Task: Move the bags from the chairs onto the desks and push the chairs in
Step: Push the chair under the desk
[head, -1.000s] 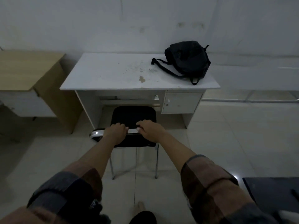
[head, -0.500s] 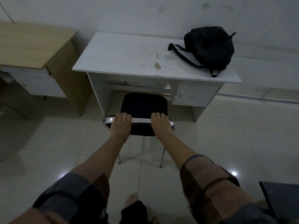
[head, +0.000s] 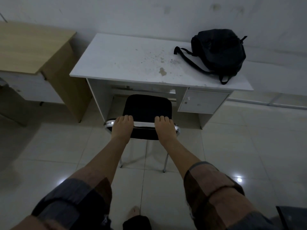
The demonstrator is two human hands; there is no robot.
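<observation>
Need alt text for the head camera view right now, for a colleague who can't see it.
Both hands, left hand and right hand, grip the chrome top rail of a black chair facing a white desk. A black backpack lies on the desk's right end; a wooden desk stands left.

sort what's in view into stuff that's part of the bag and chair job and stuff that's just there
Part of the job:
- black chair, seat at the desk's opening
- left hand and right hand, gripping its chrome backrest bar
- black backpack, on the desk
- white desk

Just there:
- wooden desk at left
- dark object, bottom right corner
</observation>
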